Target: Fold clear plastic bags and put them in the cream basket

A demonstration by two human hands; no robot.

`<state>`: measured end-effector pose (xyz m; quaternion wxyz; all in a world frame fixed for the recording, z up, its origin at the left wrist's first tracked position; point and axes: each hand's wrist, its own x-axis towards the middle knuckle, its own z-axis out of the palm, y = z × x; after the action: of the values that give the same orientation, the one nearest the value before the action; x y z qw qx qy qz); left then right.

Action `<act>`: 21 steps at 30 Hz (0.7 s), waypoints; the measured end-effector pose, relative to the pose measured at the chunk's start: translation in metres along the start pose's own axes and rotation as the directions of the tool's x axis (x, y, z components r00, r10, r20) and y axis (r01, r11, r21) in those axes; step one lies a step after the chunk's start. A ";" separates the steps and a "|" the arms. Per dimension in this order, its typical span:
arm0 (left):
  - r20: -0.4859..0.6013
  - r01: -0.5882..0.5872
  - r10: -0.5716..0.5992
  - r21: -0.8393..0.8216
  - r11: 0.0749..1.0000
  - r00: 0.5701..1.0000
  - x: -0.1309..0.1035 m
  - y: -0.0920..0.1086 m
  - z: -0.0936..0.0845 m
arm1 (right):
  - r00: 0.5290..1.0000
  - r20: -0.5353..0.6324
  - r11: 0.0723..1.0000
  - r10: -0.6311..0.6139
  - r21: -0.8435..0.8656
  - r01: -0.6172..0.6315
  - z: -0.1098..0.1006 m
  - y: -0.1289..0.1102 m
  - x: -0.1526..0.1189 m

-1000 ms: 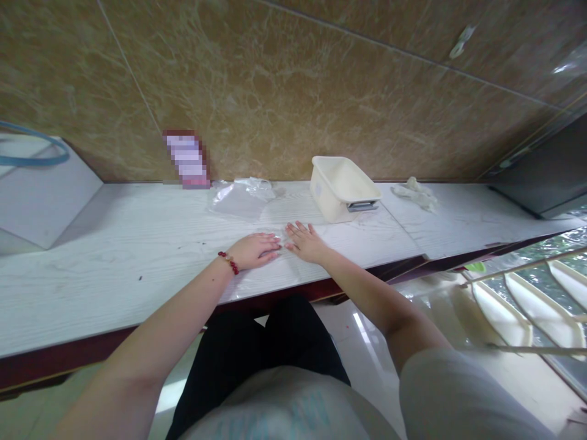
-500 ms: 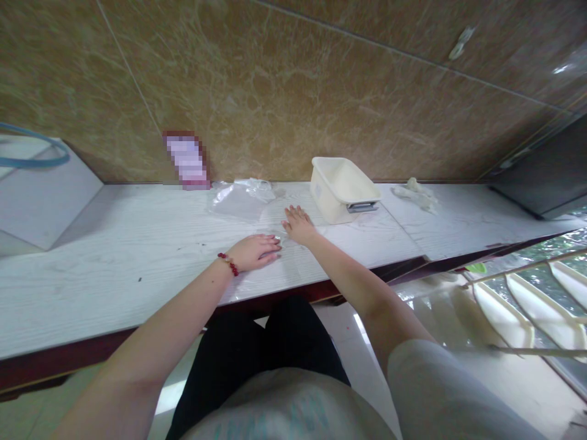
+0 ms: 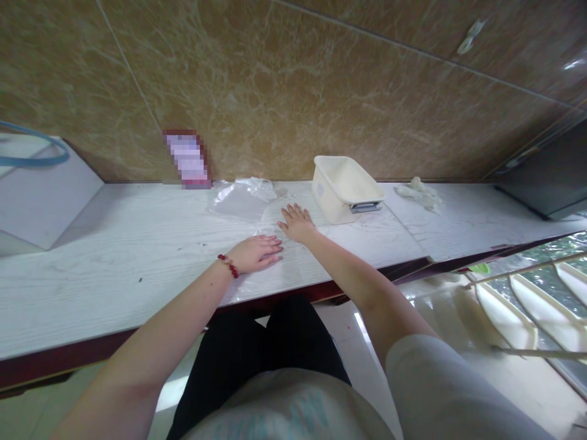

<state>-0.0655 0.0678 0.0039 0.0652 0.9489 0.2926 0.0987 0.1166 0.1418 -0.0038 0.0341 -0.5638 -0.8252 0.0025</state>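
Note:
My left hand [image 3: 254, 253], with a red bead bracelet at its wrist, lies palm down with its fingers stretched out. Slightly farther back and to its right, my right hand [image 3: 297, 225] is flat too, fingers spread. Beneath both hands is a thin clear plastic bag [image 3: 263, 278], hard to make out against the white counter [image 3: 151, 244]. Just behind them, a second clear bag [image 3: 243, 200] lies crumpled along its far edge. A cream plastic bin [image 3: 331, 205] with a grey clip on its front stands to the right of my right hand.
A pixelated pinkish item [image 3: 189, 160] leans on the brown wall [image 3: 257, 91]. At the left stands a white box [image 3: 68, 195] with a blue hoop [image 3: 36, 161] on it. Whitish crumpled cloth [image 3: 420, 194] lies right of the bin. Cream trays [image 3: 504, 305] sit on a rack at lower right.
My right hand has slid very slightly to the left, away from the bin. My left hand stays practically where it was, and the view has turned a touch.

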 end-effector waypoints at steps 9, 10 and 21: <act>-0.066 -0.033 0.026 -0.104 0.994 0.997 0.001 0.000 0.001 | 0.993 -0.111 0.999 -0.042 0.007 0.043 -0.005 -0.013 -0.006; -0.089 -0.033 0.020 -0.145 0.989 0.996 0.001 -0.001 0.000 | 0.993 -0.106 0.999 -0.054 -0.001 0.054 -0.003 -0.014 -0.007; -0.258 0.533 -0.601 -0.290 0.795 0.756 -0.052 -0.001 -0.051 | 0.995 -0.094 0.999 -0.041 0.005 0.042 0.004 -0.019 -0.010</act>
<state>-0.1198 0.0421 0.0460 0.1355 0.7718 0.5626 0.2636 0.1019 0.1260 -0.0076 0.0750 -0.5461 -0.8341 -0.0219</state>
